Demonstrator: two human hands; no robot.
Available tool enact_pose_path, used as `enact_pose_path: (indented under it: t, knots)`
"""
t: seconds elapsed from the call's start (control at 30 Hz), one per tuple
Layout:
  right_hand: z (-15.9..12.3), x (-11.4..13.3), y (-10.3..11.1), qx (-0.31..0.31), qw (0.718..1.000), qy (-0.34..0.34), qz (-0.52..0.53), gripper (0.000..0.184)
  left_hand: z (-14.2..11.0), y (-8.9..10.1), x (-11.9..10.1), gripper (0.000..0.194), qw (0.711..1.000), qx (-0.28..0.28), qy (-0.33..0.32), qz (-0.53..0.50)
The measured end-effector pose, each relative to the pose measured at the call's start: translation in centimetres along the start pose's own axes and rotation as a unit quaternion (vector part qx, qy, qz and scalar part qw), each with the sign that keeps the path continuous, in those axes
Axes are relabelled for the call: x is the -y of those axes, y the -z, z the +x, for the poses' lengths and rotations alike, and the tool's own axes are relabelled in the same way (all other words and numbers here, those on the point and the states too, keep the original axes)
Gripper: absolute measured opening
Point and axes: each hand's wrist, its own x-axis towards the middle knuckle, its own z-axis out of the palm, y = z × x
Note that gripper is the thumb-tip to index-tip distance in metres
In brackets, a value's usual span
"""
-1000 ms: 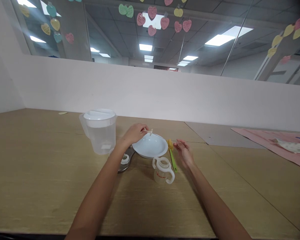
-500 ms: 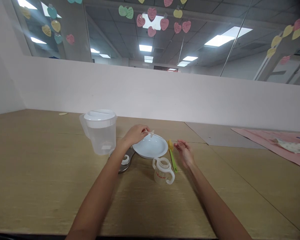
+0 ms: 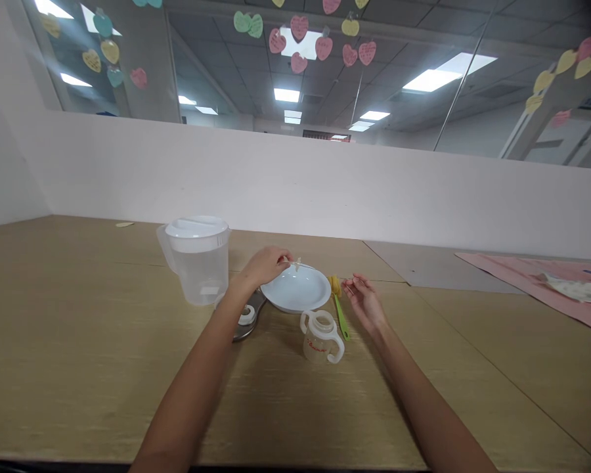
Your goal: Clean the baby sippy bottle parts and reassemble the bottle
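My left hand [image 3: 264, 264] hovers over the far left rim of a white plate [image 3: 295, 292] and pinches a small pale thing [image 3: 297, 265] I cannot make out. My right hand [image 3: 363, 299] is right of the plate, fingers loosely apart and holding nothing. Beside it lies a brush [image 3: 338, 302] with a green handle and yellow head. A clear two-handled baby bottle [image 3: 319, 336] stands uncapped in front of the plate. A bottle cap [image 3: 247, 315] rests on a metal piece [image 3: 250, 318] under my left wrist.
A clear lidded pitcher [image 3: 197, 258] stands left of the plate. A pink cloth [image 3: 542, 281] with a crumpled white item [image 3: 574, 286] lies at the far right. A white partition wall [image 3: 295, 184] runs behind the wooden table [image 3: 79, 341].
The small thing in my left hand has shifted slightly above the plate rim. My right hand has moved a little and its fingers have spread.
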Motion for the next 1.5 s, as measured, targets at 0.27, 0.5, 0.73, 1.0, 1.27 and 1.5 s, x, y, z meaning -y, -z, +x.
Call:
enact_pose_path:
  t: [0.27, 0.5, 0.73, 1.0, 1.27, 1.5]
  knots:
    - [-0.2, -0.2, -0.4, -0.036, 0.997, 0.021, -0.067, 0.025, 0.1, -0.2, -0.1, 0.026, 0.999, -0.003, -0.013, -0.034]
    - [-0.4, -0.1, -0.9, -0.043, 0.996, 0.013, -0.074, 0.026, 0.3, -1.0, -1.1, 0.024, 0.999, -0.004, -0.018, 0.05]
    - [-0.1, 0.2, -0.3, -0.035, 0.996, 0.011, -0.078, 0.03, 0.5, -2.3, -1.7, 0.022, 0.994, 0.009, -0.04, 0.103]
    - [-0.6, 0.0, -1.1, -0.036, 0.997, 0.004, -0.074, 0.032, 0.9, -3.3, -2.4, 0.023, 0.989, -0.007, -0.073, 0.126]
    - [-1.4, -0.7, -2.2, -0.018, 0.995, -0.025, -0.094, 0.032, 1.1, -4.8, -3.0, 0.025, 0.985, 0.026, -0.087, 0.147]
    - [-1.4, -1.4, -2.3, 0.007, 0.994, -0.039, -0.098, 0.029, 0.9, -6.0, -4.2, 0.025, 0.981, 0.037, -0.129, 0.143]
